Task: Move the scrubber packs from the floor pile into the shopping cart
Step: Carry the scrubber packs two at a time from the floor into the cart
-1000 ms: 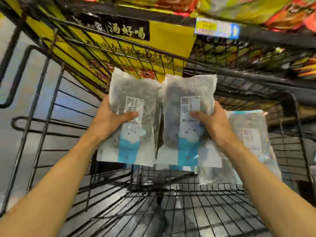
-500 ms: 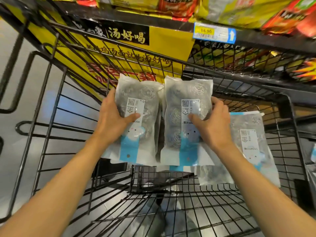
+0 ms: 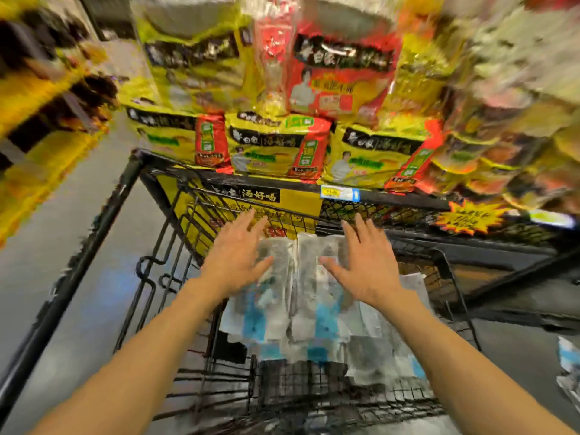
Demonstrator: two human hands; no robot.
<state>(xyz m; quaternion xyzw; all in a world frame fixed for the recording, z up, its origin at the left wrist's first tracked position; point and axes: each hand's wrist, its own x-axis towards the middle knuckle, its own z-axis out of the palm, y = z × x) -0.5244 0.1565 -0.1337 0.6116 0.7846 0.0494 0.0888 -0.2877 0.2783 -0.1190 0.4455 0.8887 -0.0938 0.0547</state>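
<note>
Two clear scrubber packs with blue-and-white labels lean side by side against the far wall of the black wire shopping cart point(image 3: 131, 180): the left pack point(image 3: 266, 312) and the right pack point(image 3: 317, 306). My left hand point(image 3: 238, 259) hovers in front of the left pack with its fingers spread, holding nothing. In the same way my right hand point(image 3: 364, 262) is spread open before the right pack. A third pack point(image 3: 414, 296) lies behind them to the right. The picture is blurred by motion.
Beyond the cart stands a shelf point(image 3: 392, 199) stacked with yellow and red noodle bags point(image 3: 276, 146). More shelving runs along the left point(image 3: 40, 127). Grey floor lies on both sides of the cart, and another scrubber pack point(image 3: 569, 368) shows at the right edge on the floor.
Both hands have let go of the two packs, which now rest in the cart. The hands have opened and drawn back, and the view has tilted up toward the shelf.
</note>
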